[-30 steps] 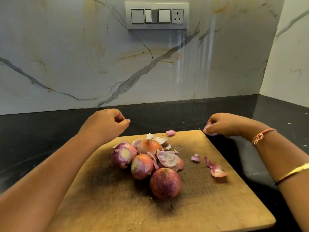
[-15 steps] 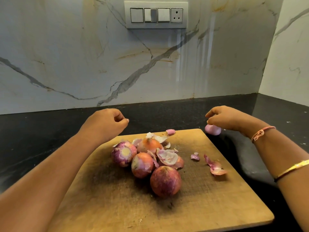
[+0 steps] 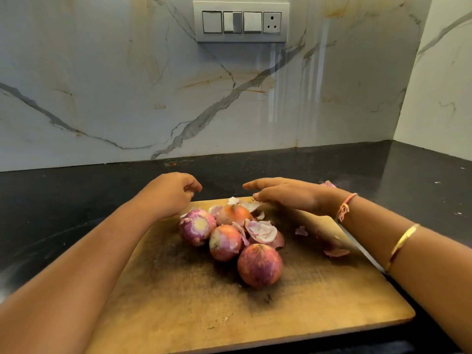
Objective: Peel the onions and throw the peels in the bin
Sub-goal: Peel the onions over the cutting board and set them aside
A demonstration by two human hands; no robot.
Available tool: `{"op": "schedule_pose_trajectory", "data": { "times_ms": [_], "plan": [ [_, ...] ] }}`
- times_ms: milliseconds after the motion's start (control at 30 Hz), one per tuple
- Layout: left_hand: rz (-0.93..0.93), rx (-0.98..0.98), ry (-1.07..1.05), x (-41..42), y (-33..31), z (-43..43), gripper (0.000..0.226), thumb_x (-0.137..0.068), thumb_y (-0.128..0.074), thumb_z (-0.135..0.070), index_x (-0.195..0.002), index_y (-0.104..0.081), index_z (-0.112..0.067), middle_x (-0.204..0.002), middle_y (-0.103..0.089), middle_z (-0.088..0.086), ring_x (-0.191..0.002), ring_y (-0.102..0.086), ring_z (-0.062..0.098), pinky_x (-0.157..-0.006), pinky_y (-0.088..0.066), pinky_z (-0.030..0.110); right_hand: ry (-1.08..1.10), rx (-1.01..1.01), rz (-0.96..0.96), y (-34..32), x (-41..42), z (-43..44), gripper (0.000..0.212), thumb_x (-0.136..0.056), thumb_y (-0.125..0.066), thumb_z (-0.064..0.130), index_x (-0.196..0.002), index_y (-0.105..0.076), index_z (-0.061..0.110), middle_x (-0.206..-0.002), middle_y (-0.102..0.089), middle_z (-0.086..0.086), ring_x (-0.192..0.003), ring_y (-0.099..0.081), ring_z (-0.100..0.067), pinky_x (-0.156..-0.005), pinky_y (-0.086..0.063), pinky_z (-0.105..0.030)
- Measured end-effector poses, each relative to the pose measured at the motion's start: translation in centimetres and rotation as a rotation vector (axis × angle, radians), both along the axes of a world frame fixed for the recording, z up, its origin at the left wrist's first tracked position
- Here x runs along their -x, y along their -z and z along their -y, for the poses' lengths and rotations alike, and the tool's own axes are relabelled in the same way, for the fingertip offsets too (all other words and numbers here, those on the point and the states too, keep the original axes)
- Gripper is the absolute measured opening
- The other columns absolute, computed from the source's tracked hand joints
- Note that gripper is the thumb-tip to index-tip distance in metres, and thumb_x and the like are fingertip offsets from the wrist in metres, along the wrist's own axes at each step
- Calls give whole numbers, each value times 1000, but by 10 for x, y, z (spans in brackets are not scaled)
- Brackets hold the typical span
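Four onions (image 3: 225,242) sat clustered mid-board (image 3: 178,302), touching, skins mostly on. Leftmost (image 3: 197,227) purple w/ cut end up; front one (image 3: 260,265) biggest. Peels (image 3: 261,231) lay curled on cluster's right, w/ bits scattered right & behind. Peeled onion (image 3: 328,184) off board, mostly hidden.

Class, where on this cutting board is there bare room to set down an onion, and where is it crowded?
Free: the cutting board's near half, between the front onion and the near edge. Crowded: the far middle, with other onions, peels, left hand and right hand.
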State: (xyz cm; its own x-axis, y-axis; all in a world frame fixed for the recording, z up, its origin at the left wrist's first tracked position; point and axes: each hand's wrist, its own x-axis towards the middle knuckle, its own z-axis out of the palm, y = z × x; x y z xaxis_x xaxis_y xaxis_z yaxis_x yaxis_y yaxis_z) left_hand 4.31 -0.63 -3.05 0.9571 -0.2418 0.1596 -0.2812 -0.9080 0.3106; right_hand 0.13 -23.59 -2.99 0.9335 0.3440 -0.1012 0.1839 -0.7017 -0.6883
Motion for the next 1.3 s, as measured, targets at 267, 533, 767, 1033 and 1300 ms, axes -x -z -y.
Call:
{"op": "schedule_pose_trajectory", "data": {
  "times_ms": [267, 533, 767, 1033, 1300],
  "plan": [
    [-142, -75, 91, -4, 3, -3, 27, -98, -49, -23, -123, -61, -23, -122, -61, -4, -99, -51, 8, -83, -39, 25, -65, 110, -88, -4, -3, -30, 43, -104, -28, 25, -145, -38, 19, -144, -45, -5, -118, -49, -18, -86, -43, -20],
    [-124, -39, 65, -6, 3, -6, 23, -98, -51, -26, -116, -65, -23, -115, -63, -4, -97, -53, 10, -79, -40, 26, -93, 75, 13, -7, 22, 4, 41, -102, -29, 22, -127, -61, 16, -131, -59, 5, -121, -53, -9, -103, -37, -19],
    [-153, -42, 133, 0, -1, -3, 29, -91, -62, -36, -118, -62, -26, -115, -62, -7, -105, -56, 11, -88, -45, 27, -56, -119, 92, -6, 48, 22, 26, -100, -42, 34, -118, -59, 28, -125, -61, 9, -116, -55, -2, -99, -43, -21],
    [-79, 52, 95, 7, -9, -2, 18, -90, -64, -30, -108, -64, -27, -102, -62, -9, -84, -56, 5, -65, -44, 21, -85, 264, 435, -25, 104, -17, 40, -85, -40, 61, -115, -51, 36, -91, -57, 15, -83, -55, -5, -74, -47, -23],
    [155, 180, 11, 7, -10, -4, 17, -95, -55, -28, -102, -69, -20, -76, -57, -9, -57, -45, 6, -47, -31, 23, -4, 699, 821, 7, 123, -36, 58, -79, -24, 79, -114, -17, 34, -87, -60, 7, -73, -55, -16, -66, -49, -37]
  ]
}}
